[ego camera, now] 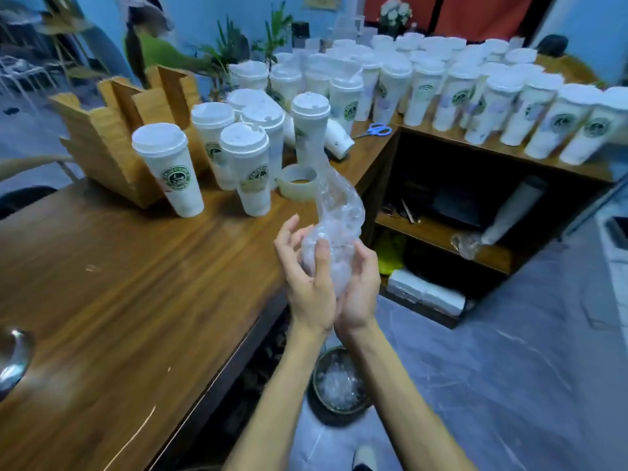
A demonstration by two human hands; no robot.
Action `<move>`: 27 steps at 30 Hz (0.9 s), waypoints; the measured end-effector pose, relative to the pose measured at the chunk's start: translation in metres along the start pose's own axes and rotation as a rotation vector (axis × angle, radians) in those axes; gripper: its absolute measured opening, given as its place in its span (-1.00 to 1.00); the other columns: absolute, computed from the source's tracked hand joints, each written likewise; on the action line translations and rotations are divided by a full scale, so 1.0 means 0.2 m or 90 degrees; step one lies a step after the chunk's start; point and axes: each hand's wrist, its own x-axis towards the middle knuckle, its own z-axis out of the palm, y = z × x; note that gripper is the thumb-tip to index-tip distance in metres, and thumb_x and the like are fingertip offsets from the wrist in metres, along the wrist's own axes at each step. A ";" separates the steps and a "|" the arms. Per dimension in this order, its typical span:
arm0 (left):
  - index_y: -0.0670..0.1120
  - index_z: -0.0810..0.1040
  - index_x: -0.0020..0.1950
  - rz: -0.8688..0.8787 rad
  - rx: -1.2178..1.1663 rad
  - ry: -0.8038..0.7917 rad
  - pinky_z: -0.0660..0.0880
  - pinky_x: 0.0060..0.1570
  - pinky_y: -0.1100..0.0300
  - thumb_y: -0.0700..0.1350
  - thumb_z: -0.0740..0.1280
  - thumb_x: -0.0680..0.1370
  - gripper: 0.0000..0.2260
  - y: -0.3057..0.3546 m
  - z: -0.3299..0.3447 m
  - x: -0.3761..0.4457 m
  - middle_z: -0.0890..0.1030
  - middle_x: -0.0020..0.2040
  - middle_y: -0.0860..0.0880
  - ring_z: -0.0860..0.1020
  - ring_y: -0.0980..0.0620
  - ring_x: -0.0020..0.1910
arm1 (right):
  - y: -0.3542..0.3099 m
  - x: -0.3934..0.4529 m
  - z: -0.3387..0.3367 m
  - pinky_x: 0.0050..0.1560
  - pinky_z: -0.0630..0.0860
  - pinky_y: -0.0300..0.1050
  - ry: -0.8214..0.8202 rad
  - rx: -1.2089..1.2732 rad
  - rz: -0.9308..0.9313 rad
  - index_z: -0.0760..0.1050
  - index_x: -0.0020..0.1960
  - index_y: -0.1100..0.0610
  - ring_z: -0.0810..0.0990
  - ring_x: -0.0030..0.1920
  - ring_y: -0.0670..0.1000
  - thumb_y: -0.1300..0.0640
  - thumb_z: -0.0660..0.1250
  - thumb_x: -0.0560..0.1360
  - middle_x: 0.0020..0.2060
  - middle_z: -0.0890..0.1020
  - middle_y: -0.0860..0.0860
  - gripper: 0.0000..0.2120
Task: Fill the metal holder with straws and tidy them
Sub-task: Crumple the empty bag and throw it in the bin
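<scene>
Both hands meet over the table's edge around a clear plastic wrapper (334,212). Its lower end is balled up between them and its loose tail rises toward the cups. My left hand (307,283) holds the ball with the thumb pressed on its front and the fingers spread behind. My right hand (360,294) cups the ball from the right and below. A shiny metal object (13,355), possibly the holder, shows only partly at the left edge of the wooden table (119,283). No straws are in view.
Several lidded white paper cups (170,168) stand at the back of the table and along the shelf unit (503,158). A tape roll (297,183), blue scissors (373,130) and a wooden rack (112,137) lie nearby. A round bin (339,382) holding crumpled plastic sits on the floor below my arms.
</scene>
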 end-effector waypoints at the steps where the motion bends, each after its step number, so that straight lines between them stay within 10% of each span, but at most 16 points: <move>1: 0.00 0.30 0.44 -0.008 -0.007 -0.008 0.44 0.08 0.42 -0.11 0.27 0.64 -0.62 -0.03 0.05 0.00 0.49 0.26 -0.01 0.51 0.27 0.19 | -0.03 0.03 -0.05 0.11 0.57 -0.08 0.020 -0.014 -0.009 0.54 0.18 0.23 0.61 0.08 0.08 0.04 0.08 0.66 0.04 0.65 0.14 -0.64; 10: 0.11 0.61 0.04 -0.092 0.084 -0.022 0.52 0.04 0.21 -0.05 0.39 0.60 -0.94 -0.33 0.29 -0.01 0.49 0.14 -0.01 0.56 0.11 0.06 | -0.09 0.23 -0.40 0.12 0.54 0.01 0.078 -0.236 -0.086 0.57 0.08 0.07 0.61 0.09 0.08 0.23 0.24 0.50 0.05 0.64 0.12 -0.78; 17: -0.09 0.68 0.15 -0.232 0.134 -0.047 0.44 -0.06 0.44 -0.14 0.34 0.64 -0.85 -0.79 0.31 -0.23 0.59 0.06 -0.10 0.54 0.32 -0.09 | 0.18 0.27 -0.87 0.07 0.57 -0.17 0.197 -0.314 -0.004 0.57 0.12 0.13 0.63 0.05 -0.03 0.38 0.29 0.55 0.05 0.67 0.12 -0.76; 22: -0.06 0.67 0.03 -0.405 0.105 -0.024 0.49 0.04 0.25 -0.19 0.31 0.58 -0.86 -1.20 0.31 -0.34 0.68 -0.02 0.05 0.58 0.15 -0.05 | 0.41 0.31 -1.21 -0.07 0.47 -0.13 0.271 -0.360 0.094 0.48 -0.17 0.02 0.51 -0.19 -0.08 0.36 0.29 0.54 -0.27 0.57 -0.09 -0.74; 27: -0.09 0.64 0.07 -0.497 0.176 -0.024 0.41 -0.25 0.35 -0.29 0.35 0.54 -0.82 -1.61 0.27 -0.45 0.55 -0.28 0.02 0.47 0.18 -0.37 | 0.66 0.36 -1.58 -0.16 0.40 -0.13 0.323 -0.434 0.161 0.41 -0.25 -0.05 0.42 -0.33 -0.14 0.30 0.32 0.52 -0.39 0.48 -0.21 -0.70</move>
